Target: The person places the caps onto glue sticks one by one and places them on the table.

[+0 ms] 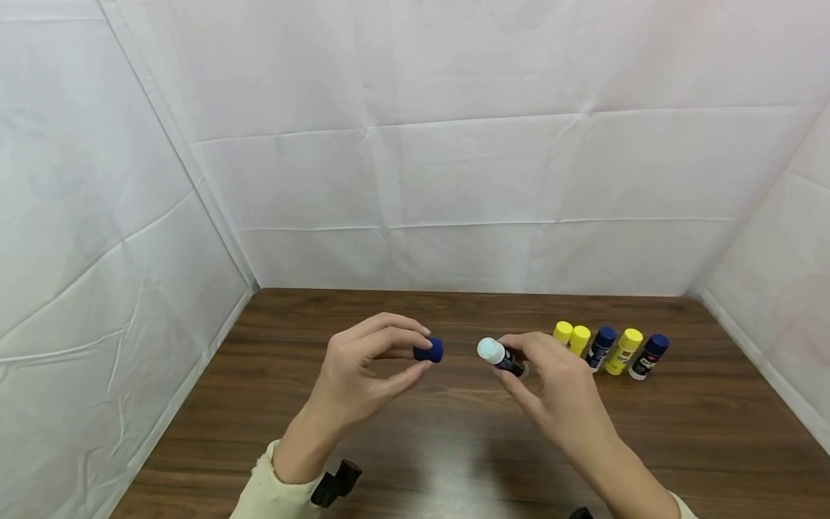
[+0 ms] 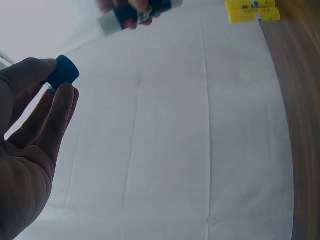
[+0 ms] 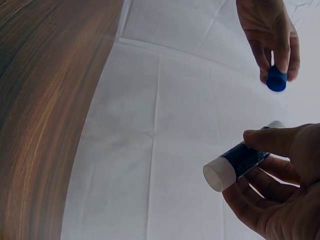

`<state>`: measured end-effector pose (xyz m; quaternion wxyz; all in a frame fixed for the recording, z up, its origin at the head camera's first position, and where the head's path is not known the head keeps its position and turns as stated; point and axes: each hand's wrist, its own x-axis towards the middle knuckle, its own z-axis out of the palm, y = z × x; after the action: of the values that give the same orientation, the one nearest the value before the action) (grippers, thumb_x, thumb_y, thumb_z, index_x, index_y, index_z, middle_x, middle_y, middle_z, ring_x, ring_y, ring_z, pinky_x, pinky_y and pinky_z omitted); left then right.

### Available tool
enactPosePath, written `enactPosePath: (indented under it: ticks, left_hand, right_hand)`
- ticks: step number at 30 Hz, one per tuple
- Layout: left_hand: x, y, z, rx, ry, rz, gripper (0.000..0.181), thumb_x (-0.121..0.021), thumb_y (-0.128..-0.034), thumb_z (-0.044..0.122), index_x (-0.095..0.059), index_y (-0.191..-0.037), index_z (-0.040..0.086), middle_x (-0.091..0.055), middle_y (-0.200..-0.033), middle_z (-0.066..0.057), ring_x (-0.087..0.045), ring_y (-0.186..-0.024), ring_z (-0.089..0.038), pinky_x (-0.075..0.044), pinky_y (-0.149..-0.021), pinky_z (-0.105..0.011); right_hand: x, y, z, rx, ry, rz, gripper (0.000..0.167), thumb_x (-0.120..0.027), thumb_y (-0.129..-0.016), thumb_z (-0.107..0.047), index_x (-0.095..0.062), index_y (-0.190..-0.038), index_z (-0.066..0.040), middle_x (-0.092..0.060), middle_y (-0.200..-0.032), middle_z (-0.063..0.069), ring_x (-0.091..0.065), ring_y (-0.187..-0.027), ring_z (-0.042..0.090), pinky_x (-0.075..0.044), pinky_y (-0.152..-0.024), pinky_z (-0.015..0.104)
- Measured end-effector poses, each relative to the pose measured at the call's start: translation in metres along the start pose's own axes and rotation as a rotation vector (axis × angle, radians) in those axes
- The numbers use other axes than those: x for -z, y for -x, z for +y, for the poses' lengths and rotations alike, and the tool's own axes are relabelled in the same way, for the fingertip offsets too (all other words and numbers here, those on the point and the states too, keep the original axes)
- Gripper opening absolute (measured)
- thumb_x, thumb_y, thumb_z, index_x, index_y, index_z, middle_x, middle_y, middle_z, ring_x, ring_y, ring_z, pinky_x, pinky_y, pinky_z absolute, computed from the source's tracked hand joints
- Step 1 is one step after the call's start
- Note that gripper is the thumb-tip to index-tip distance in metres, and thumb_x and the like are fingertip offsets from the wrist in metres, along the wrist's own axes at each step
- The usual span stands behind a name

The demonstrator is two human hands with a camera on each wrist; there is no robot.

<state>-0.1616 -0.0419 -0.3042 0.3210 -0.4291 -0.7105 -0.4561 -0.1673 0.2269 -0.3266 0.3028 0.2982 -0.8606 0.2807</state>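
Note:
Between thumb and fingertips, my left hand [image 1: 366, 364] pinches a small dark blue cap [image 1: 428, 350], held above the table. The same blue cap [image 2: 64, 73] shows in the left wrist view, and its hollow end faces the right wrist camera. My right hand [image 1: 560, 389] grips an uncapped glue stick [image 1: 509, 358] by its dark-labelled barrel. The glue stick's white end points toward the cap, with a gap between the two. In the right wrist view the glue stick [image 3: 243, 158] lies tilted in the fingers.
Several capped glue sticks stand in a row at the right of the brown wooden table [image 1: 272, 404], among them a yellow glue stick [image 1: 624, 352] and a blue-capped glue stick [image 1: 648, 357]. White cloth [image 1: 454, 173] hangs behind and along both sides.

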Motion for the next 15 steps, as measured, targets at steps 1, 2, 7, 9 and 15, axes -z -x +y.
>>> enactPosePath:
  ticks: [1,2,7,9,15]
  left_hand:
    - [-0.003,0.0,0.0,0.003,0.006,-0.003,0.027,-0.081,-0.078,-0.009,-0.073,-0.1,0.004,-0.07,-0.107,-0.012,-0.073,-0.093,-0.02,-0.061,-0.075,-0.025]
    - [-0.006,0.001,0.0,0.008,0.011,-0.006,0.026,-0.082,-0.0785,-0.009,-0.073,-0.1,0.004,-0.07,-0.106,-0.012,-0.073,-0.093,-0.02,-0.061,-0.075,-0.025]
    - [-0.021,0.002,0.002,0.024,0.051,-0.014,0.026,-0.081,-0.0802,-0.008,-0.073,-0.103,0.002,-0.07,-0.105,-0.012,-0.074,-0.092,-0.019,-0.061,-0.075,-0.024]
    - [-0.026,0.002,0.002,0.029,0.071,-0.01,0.027,-0.08,-0.0807,-0.008,-0.073,-0.105,0.001,-0.07,-0.105,-0.012,-0.074,-0.09,-0.018,-0.061,-0.075,-0.024]
    - [-0.033,0.005,0.002,0.024,0.1,0.003,0.028,-0.08,-0.0808,-0.009,-0.072,-0.106,-0.001,-0.071,-0.104,-0.014,-0.074,-0.086,-0.018,-0.061,-0.074,-0.024]
  right_hand:
    - [0.0,0.001,-0.001,0.015,0.002,0.002,0.041,-0.089,-0.075,-0.003,-0.07,-0.11,-0.012,-0.07,-0.107,-0.001,-0.064,-0.09,0.01,-0.058,-0.067,0.029]
    - [-0.001,0.001,-0.003,0.03,0.009,0.004,0.042,-0.089,-0.074,-0.003,-0.07,-0.11,-0.011,-0.069,-0.107,0.0,-0.064,-0.091,0.011,-0.058,-0.068,0.03]
    - [-0.002,0.002,-0.01,0.087,0.03,0.01,0.044,-0.09,-0.072,0.0,-0.07,-0.11,-0.01,-0.068,-0.105,0.002,-0.065,-0.096,0.014,-0.06,-0.073,0.032]
    - [-0.002,0.003,-0.012,0.101,0.033,0.007,0.044,-0.09,-0.072,0.0,-0.07,-0.11,-0.011,-0.067,-0.105,0.001,-0.064,-0.096,0.013,-0.059,-0.074,0.032]
    - [-0.004,0.005,-0.017,0.11,0.015,-0.013,0.041,-0.089,-0.075,-0.002,-0.071,-0.11,-0.013,-0.066,-0.105,-0.003,-0.062,-0.096,0.009,-0.058,-0.072,0.026]
